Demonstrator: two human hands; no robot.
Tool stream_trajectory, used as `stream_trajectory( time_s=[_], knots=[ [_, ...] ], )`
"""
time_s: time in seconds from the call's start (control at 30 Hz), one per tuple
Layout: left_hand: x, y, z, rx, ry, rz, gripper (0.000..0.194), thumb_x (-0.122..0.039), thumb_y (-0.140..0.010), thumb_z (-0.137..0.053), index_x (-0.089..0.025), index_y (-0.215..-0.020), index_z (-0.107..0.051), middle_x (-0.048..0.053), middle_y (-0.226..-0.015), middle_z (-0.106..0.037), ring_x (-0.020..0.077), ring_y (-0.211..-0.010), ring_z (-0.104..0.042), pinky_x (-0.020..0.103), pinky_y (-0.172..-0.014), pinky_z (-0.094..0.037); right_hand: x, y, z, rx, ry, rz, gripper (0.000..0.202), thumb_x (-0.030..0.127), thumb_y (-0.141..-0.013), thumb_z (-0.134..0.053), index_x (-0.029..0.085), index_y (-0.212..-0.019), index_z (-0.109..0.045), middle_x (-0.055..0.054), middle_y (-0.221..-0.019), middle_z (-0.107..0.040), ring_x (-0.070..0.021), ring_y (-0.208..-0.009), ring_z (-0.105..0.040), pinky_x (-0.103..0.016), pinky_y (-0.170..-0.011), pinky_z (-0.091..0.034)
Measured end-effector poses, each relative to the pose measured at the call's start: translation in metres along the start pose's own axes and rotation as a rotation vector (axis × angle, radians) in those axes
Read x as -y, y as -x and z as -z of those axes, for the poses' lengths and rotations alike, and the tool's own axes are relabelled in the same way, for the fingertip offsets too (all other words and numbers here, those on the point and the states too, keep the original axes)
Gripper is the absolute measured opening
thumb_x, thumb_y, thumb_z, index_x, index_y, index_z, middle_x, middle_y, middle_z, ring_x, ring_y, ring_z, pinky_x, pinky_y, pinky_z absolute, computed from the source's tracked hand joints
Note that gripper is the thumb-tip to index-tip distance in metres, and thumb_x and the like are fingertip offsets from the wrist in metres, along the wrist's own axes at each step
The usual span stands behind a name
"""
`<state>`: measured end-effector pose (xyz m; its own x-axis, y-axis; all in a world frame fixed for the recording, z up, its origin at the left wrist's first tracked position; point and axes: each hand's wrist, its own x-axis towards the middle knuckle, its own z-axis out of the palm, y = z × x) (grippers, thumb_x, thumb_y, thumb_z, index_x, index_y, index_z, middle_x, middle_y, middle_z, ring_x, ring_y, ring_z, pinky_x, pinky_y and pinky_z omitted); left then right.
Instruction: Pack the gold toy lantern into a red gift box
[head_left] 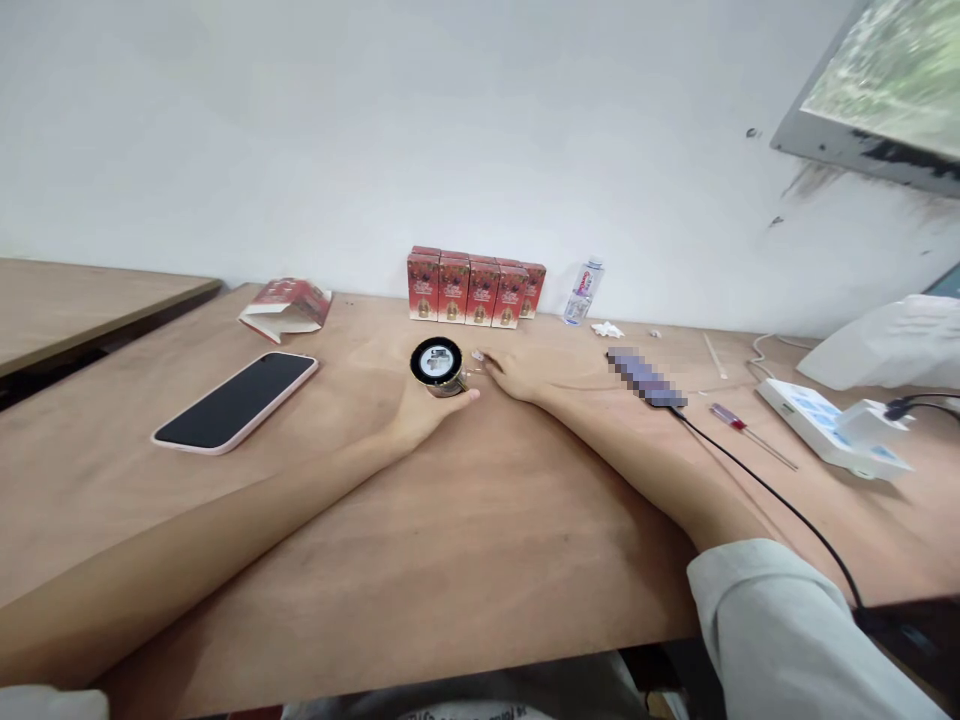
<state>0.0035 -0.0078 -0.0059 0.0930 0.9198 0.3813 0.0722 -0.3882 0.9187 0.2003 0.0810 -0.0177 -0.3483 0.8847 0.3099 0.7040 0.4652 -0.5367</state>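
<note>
Near the middle of the table, my left hand [421, 408] is wrapped round a short, round, clear-sided object [437, 363], its thumb along the near side. That object has a black ring on top, with a pale disc bearing dark marks in its centre. Just right of it, my right hand [514, 375] rests low over the wood with its fingers curled together. At those fingertips shows a small whitish, partly clear piece [478, 356], too small to name. Behind both hands stands a row of red printed boxes [469, 290].
A pink-cased phone [236, 403] and an opened red carton [289, 308] lie left. To the right are a bottle [583, 292], a crumpled white scrap [607, 329], a cabled, pixelated phone [646, 378], a screwdriver [750, 435] and a power strip [832, 428]. A wall rises behind.
</note>
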Motion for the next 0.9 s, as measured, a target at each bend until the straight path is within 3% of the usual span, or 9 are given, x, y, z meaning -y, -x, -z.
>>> stream_trajectory(
  time_s=[0.1,0.23,0.33,0.43,0.6,0.73,0.9],
  knots=[
    [-0.001,-0.001,0.000,-0.024,0.095,0.019,0.045,-0.037,-0.058,-0.083,-0.017,-0.092,-0.062,0.010,-0.107,-0.071,0.0283,-0.112,-0.064,0.050,-0.110,-0.042,0.007,0.007,-0.007,0.037,0.031,0.061,0.041,0.013,-0.092,-0.043,0.019,-0.129,-0.061,-0.008,-0.141,-0.059,-0.0203,-0.134,-0.052,-0.042,-0.119,-0.035],
    [-0.004,-0.002,-0.002,-0.006,0.190,0.033,0.040,-0.034,-0.057,-0.083,-0.018,-0.087,-0.063,0.006,-0.097,-0.071,0.0252,-0.103,-0.066,0.047,-0.104,-0.047,0.016,0.040,-0.003,0.066,0.141,0.126,0.045,0.018,-0.094,-0.040,0.018,-0.136,-0.056,-0.009,-0.146,-0.054,-0.0235,-0.138,-0.048,-0.046,-0.119,-0.035],
    [-0.006,-0.001,-0.003,-0.024,0.235,0.045,0.038,-0.034,-0.055,-0.084,-0.018,-0.082,-0.062,0.003,-0.089,-0.069,0.0221,-0.093,-0.066,0.043,-0.097,-0.052,0.026,0.070,0.005,0.100,0.149,0.114,0.045,0.020,-0.095,-0.037,0.017,-0.137,-0.055,-0.009,-0.148,-0.052,-0.0222,-0.139,-0.048,-0.044,-0.118,-0.036],
    [-0.009,-0.001,-0.003,-0.054,0.306,0.109,0.040,-0.033,-0.053,-0.085,-0.018,-0.080,-0.059,0.001,-0.083,-0.065,0.0184,-0.084,-0.064,0.037,-0.083,-0.056,0.034,0.086,0.012,0.071,0.122,0.052,0.045,0.014,-0.094,-0.039,0.016,-0.136,-0.055,-0.010,-0.140,-0.060,-0.0220,-0.132,-0.054,-0.042,-0.114,-0.041],
    [-0.012,-0.006,0.002,-0.173,0.344,0.131,0.041,-0.031,-0.052,-0.084,-0.018,-0.075,-0.054,-0.002,-0.076,-0.057,0.0132,-0.074,-0.058,0.028,-0.070,-0.056,0.032,0.081,0.014,-0.012,0.125,-0.122,0.037,0.017,-0.092,-0.052,0.014,-0.128,-0.059,-0.015,-0.132,-0.064,-0.0259,-0.125,-0.059,-0.043,-0.108,-0.045],
    [-0.008,-0.012,0.007,-0.307,0.389,0.164,0.043,-0.030,-0.051,-0.083,-0.019,-0.080,-0.053,-0.002,-0.079,-0.056,0.0120,-0.074,-0.056,0.026,-0.067,-0.055,0.022,0.072,0.016,-0.027,0.089,-0.085,0.025,0.016,-0.092,-0.053,0.018,-0.114,-0.065,-0.011,-0.124,-0.068,-0.0227,-0.118,-0.062,-0.040,-0.105,-0.046],
    [-0.003,-0.016,0.010,-0.349,0.410,0.183,0.047,-0.029,-0.052,-0.082,-0.021,-0.087,-0.051,-0.002,-0.086,-0.056,0.0123,-0.079,-0.057,0.025,-0.068,-0.057,0.008,0.065,0.020,-0.109,0.084,-0.128,0.014,0.014,-0.092,-0.051,0.019,-0.093,-0.064,-0.008,-0.103,-0.070,-0.0186,-0.098,-0.065,-0.035,-0.093,-0.050]
  ],
)
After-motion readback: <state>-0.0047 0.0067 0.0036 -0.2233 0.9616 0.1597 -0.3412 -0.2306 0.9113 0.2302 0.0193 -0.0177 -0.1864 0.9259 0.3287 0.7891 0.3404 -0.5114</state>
